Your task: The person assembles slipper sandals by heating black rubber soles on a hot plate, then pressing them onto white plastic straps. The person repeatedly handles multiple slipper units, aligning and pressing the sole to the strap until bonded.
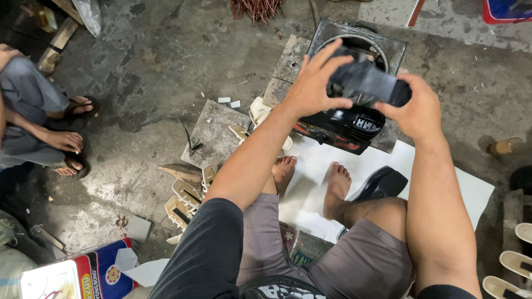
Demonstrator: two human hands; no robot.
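Observation:
My left hand (312, 83) and my right hand (417, 108) hold a black boxy plastic part (370, 82) between them, raised over a black appliance housing (346, 128) with a round opening. The left hand's fingers spread over the part's near end; the right hand grips its far right end. The housing rests on a concrete block (288, 62). My bare feet (310, 180) rest on a white sheet (476, 191) below, beside a black curved cover (382, 184).
Another person sits at the left, with sandalled feet (75, 130) on the concrete floor. Several beige plastic pieces (185, 202) lie by a grey slab (213, 133). A colourful tin box (77, 274) sits at the lower left; more beige pieces (512, 266) at the right.

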